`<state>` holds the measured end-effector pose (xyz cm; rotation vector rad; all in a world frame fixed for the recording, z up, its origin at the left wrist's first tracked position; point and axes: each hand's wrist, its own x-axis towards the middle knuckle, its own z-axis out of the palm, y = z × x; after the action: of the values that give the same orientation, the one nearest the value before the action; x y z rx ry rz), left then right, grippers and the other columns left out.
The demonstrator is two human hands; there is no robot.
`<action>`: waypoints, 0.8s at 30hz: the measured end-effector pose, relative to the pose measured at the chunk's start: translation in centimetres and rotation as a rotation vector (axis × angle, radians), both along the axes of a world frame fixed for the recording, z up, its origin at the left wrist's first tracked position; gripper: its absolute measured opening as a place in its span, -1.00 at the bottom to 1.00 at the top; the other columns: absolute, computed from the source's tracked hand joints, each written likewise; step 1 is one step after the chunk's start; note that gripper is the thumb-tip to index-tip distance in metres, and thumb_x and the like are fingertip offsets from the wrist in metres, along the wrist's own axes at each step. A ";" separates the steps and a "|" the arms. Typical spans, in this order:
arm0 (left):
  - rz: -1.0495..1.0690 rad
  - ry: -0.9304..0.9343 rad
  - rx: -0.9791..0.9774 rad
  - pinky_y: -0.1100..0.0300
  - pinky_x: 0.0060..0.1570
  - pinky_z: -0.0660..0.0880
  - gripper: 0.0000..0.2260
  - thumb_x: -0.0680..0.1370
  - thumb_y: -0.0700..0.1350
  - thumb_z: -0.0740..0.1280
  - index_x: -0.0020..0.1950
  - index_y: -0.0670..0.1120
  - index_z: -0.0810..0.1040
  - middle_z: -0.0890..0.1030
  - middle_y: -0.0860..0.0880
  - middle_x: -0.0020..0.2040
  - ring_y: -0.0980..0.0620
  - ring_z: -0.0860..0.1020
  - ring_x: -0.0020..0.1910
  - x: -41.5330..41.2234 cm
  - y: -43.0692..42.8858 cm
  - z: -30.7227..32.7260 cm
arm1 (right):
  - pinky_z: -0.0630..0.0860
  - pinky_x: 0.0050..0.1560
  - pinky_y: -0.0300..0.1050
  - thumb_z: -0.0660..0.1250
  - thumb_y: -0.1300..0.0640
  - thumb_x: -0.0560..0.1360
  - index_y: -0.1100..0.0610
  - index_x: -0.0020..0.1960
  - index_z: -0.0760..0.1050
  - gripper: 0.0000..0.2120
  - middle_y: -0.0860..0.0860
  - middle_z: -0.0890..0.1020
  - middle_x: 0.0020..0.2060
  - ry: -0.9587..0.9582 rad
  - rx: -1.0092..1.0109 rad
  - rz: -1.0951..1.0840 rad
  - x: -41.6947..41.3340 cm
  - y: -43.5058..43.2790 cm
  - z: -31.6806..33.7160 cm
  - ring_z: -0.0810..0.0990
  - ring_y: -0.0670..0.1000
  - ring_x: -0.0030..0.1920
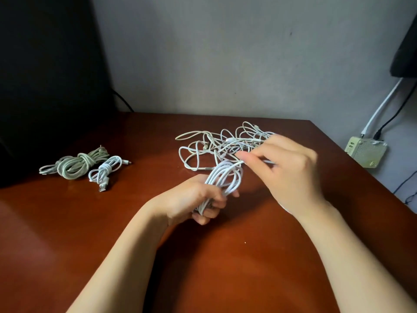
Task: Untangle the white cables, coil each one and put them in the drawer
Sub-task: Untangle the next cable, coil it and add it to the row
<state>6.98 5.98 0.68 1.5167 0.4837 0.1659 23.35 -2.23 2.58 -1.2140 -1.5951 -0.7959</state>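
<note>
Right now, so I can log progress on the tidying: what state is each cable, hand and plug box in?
Half-wound white cable coil: looped, gripped by the left hand, tail pinched by the right hand.
Loose white cable pile: tangled, on the brown wooden table.
Thick pale cable bundle: coiled, wrapped, on the table.
Thin white USB cable bundle: coiled, wrapped, beside it.
Beige plug box: white and black leads plugged in.

Bare table [225, 267] in front; tangled cables [225, 143] far right, two coiled bundles [85, 166] far left.
</note>
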 end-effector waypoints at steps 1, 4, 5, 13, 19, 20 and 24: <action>-0.002 0.015 0.045 0.38 -0.54 0.09 -0.75 0.35 -0.21 0.23 0.00 -0.16 0.51 0.28 -0.01 -0.41 0.11 0.19 -0.52 0.2 -0.2 0.1 | 0.38 -0.48 -0.09 0.38 0.03 0.52 0.23 -0.37 0.59 -0.63 0.05 0.54 -0.46 -0.071 0.060 0.014 -0.2 -0.3 0.3 0.47 0.03 -0.48; -0.044 0.052 0.142 0.34 -0.51 0.08 -0.82 0.41 -0.15 0.28 -0.01 -0.13 0.52 0.28 0.01 -0.40 0.10 0.19 -0.49 0.2 -0.9 0.5 | 0.34 -0.49 -0.12 0.39 0.08 0.53 0.24 -0.39 0.59 -0.64 0.06 0.52 -0.48 -0.202 0.165 0.078 -1.3 -1.3 1.0 0.45 0.04 -0.50; -0.065 0.062 0.181 0.32 -0.51 0.09 -0.89 0.44 -0.15 0.30 -0.05 -0.10 0.53 0.29 0.02 -0.41 0.10 0.20 -0.49 0.1 -1.0 0.6 | 0.34 -0.48 -0.11 0.39 0.09 0.53 0.24 -0.39 0.59 -0.64 0.07 0.51 -0.49 -0.225 0.181 0.095 -1.7 -1.6 1.2 0.45 0.05 -0.50; -0.118 0.057 0.589 0.30 -0.41 0.23 -0.72 0.50 -0.14 0.44 -0.34 -0.04 0.41 0.34 0.11 -0.43 0.16 0.26 -0.43 0.8 -2.4 0.5 | 0.37 -0.50 -0.10 0.37 0.02 0.54 0.22 -0.37 0.59 -0.62 0.05 0.53 -0.46 -0.093 0.115 0.002 -0.5 -0.5 0.5 0.47 0.04 -0.49; -0.025 -0.063 0.606 0.36 -0.36 0.27 -0.81 0.42 -0.04 0.50 -0.28 -0.06 0.54 0.40 0.15 -0.44 0.21 0.30 -0.42 0.3 -2.0 0.9 | 0.44 -0.41 -0.05 0.31 -0.30 0.39 0.06 -0.42 0.57 -0.54 -0.09 0.54 -0.48 0.200 -0.294 -0.075 1.4 0.1 -0.2 0.47 -0.04 -0.45; -0.007 -0.098 0.607 0.36 -0.34 0.28 -0.80 0.41 0.00 0.49 -0.27 -0.07 0.55 0.42 0.16 -0.42 0.22 0.31 -0.41 0.2 -1.9 0.8 | 0.43 -0.38 -0.07 0.29 -0.36 0.35 0.05 -0.43 0.56 -0.51 -0.10 0.54 -0.50 0.255 -0.358 -0.077 1.5 0.1 -0.3 0.46 -0.09 -0.45; 0.061 -0.288 0.581 0.40 -0.41 0.25 -0.79 0.49 0.12 0.34 -0.23 0.03 0.63 0.43 0.17 -0.46 0.24 0.31 -0.47 0.0 -2.0 1.1 | 0.28 -0.38 -0.17 0.23 -0.44 0.24 0.07 -0.46 0.56 -0.43 -0.10 0.50 -0.57 0.410 -0.451 -0.077 1.5 0.2 -0.4 0.39 -0.14 -0.50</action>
<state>6.98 4.00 1.77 2.0028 0.2569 0.6052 24.80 -2.07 2.21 -1.6447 -1.4259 -0.2055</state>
